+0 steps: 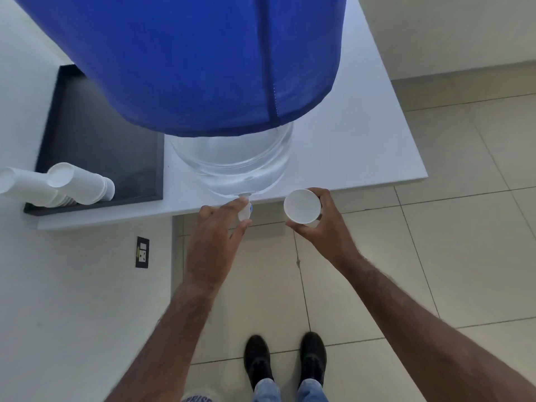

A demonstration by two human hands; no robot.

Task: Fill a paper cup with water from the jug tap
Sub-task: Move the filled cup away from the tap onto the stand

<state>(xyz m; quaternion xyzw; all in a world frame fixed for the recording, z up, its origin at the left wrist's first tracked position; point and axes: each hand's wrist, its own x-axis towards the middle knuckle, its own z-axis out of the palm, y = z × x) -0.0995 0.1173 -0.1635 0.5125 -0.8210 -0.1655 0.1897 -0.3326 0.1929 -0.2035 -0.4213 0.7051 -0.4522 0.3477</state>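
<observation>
Left hand (216, 227) on tap (244, 211); right hand (324, 227) grips paper cup (301, 206).

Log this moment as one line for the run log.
phase: pre-fill | left hand: on tap | right hand: holding paper cup, empty, right of tap | water: not flowing

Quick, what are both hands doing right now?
Left hand: fingers pinching the tap.
Right hand: closed around the paper cup, beside the tap.
</observation>
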